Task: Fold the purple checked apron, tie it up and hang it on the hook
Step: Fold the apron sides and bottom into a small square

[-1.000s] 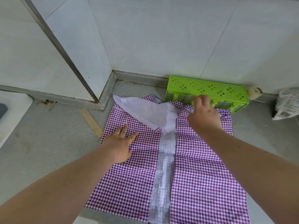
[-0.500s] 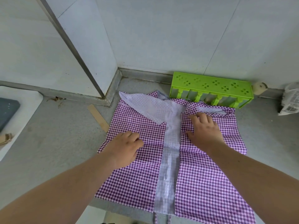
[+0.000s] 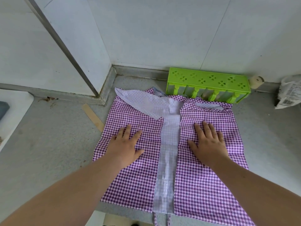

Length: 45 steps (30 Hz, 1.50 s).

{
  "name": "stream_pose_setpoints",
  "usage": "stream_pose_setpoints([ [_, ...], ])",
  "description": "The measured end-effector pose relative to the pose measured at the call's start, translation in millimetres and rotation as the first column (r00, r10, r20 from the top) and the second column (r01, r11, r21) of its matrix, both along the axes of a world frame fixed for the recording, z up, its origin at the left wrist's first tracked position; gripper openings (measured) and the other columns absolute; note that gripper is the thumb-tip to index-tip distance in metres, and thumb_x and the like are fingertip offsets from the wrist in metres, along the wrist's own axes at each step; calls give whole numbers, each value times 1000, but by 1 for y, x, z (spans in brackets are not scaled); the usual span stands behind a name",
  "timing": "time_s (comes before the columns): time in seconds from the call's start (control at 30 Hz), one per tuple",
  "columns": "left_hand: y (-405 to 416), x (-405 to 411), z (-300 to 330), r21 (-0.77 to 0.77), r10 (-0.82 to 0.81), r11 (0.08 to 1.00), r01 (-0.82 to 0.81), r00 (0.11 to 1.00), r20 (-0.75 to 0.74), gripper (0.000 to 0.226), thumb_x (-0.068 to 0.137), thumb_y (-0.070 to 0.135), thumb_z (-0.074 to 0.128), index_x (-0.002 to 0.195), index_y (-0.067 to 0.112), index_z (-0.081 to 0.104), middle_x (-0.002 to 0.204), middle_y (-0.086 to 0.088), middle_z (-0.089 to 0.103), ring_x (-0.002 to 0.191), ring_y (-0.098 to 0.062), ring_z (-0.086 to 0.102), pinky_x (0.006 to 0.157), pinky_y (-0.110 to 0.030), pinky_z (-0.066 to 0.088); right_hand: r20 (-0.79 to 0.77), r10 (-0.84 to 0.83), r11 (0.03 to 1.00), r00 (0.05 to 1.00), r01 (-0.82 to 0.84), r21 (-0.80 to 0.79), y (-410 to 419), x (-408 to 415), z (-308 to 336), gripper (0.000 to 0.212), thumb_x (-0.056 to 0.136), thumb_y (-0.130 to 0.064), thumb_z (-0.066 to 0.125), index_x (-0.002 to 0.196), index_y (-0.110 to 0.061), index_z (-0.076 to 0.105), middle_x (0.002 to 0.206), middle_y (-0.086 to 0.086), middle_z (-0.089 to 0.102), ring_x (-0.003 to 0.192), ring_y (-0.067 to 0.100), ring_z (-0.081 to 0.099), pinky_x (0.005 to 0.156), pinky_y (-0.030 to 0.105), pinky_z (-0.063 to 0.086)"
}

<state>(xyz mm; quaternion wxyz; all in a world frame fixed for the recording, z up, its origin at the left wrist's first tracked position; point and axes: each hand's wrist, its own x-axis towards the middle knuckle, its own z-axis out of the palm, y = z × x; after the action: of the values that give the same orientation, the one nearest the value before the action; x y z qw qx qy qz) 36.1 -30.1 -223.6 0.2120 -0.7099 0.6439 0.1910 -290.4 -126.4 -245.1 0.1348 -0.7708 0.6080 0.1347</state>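
Note:
The purple checked apron (image 3: 203,185) lies flat on the grey counter, both sides folded inward so a pale strip of its underside shows down the middle. A pale flap is turned over at its far left corner. My left hand (image 3: 127,145) rests palm down on the left folded panel, fingers spread. On the right panel my right hand (image 3: 208,142) lies flat in the same way. Neither hand grips the cloth. A thin strap end hangs over the counter's near edge. No hook is in view.
A green plastic rack (image 3: 208,84) with pegs stands against the back wall, touching the apron's far edge. A flat wooden stick (image 3: 93,117) lies left of the apron. A white bag (image 3: 290,93) sits at the far right, a small cream object (image 3: 256,81) beside the rack.
My right hand came back from the apron's far right corner by the rack and now lies flat on the right panel. My left hand flattened and spread its fingers.

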Motion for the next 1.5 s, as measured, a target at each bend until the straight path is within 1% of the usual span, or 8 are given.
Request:
stream_pose_setpoints([
  [0.27, 2, -5, -1, -126, -69, 990, 65, 997, -35, 91, 98, 79, 34, 169, 33, 2, 177, -12, -7, 163, -35, 3, 132, -55, 12, 57, -7, 1000, 998, 7, -1, -5, 2, -3, 81, 98, -72, 15, 165, -32, -9, 174, 1, -13, 160, 24, -14, 127, 52, -9],
  [0.37, 19, 4, -2, -342, -364, 885, 317, 928, -80, 60, 94, 64, 56, 143, 30, 51, 148, -7, 48, 136, -30, 48, 114, -54, 46, 139, 81, 987, 987, -60, -149, 12, 0, 4, 71, 101, -63, 31, 161, -26, 24, 168, 4, 21, 155, 29, 21, 125, 56, 14],
  [0.43, 31, 11, -2, -423, -516, 784, 454, 856, -38, 36, 88, 53, 68, 113, 27, 61, 115, 3, 56, 104, -21, 56, 92, -46, 57, 203, 161, 962, 966, -108, -251, 35, 0, 12, 61, 94, -58, 43, 142, -23, 51, 141, 4, 48, 128, 31, 48, 109, 56, 37],
  [0.57, 52, 11, 11, -178, -566, 818, 547, 821, -76, 32, 100, 49, 57, 123, 27, 58, 124, 6, 53, 111, -17, 50, 99, -43, 51, 177, 240, 954, 955, -197, -228, 89, -6, 24, 37, 89, -53, 47, 111, -27, 59, 108, -5, 51, 97, 24, 54, 90, 48, 49],
  [0.7, 79, 11, 23, -48, -451, 892, 449, 883, -128, 73, 95, 68, 54, 157, 36, 35, 157, 3, 37, 142, -22, 40, 119, -46, 41, 79, 219, 973, 973, -224, 60, 147, -13, 40, 45, 99, -59, 42, 135, -33, 50, 134, -11, 47, 124, 16, 47, 113, 40, 40],
  [0.9, 125, 15, 25, 126, -341, 931, 342, 940, -31, 115, 80, 88, 55, 166, 43, -6, 177, 0, -14, 163, -32, -3, 130, -56, 16, 10, 124, 971, 992, -123, 204, 210, -18, 53, 94, 88, -84, 38, 164, -34, 14, 170, -11, 9, 158, 18, 12, 127, 44, 23],
  [1.17, 156, 12, 38, 152, -389, 915, 374, 917, 85, 71, 106, 19, 41, 170, 29, 11, 178, -8, 2, 154, -34, 30, 121, -52, 39, -60, 22, 992, 998, -14, 123, 240, -2, 58, 64, 104, -15, 46, 162, -32, 26, 154, -6, 35, 138, 22, 43, 100, 39, 54],
  [1.5, 185, 30, 75, 231, -335, 910, 343, 939, -74, 48, 103, 11, 44, 149, 26, 54, 143, 0, 53, 114, -23, 59, 103, -39, 54, -126, -117, 973, 985, 139, 182, 274, 1, 82, 36, 106, -19, 48, 136, -36, 52, 111, -3, 68, 88, 17, 66, 69, 27, 54],
])
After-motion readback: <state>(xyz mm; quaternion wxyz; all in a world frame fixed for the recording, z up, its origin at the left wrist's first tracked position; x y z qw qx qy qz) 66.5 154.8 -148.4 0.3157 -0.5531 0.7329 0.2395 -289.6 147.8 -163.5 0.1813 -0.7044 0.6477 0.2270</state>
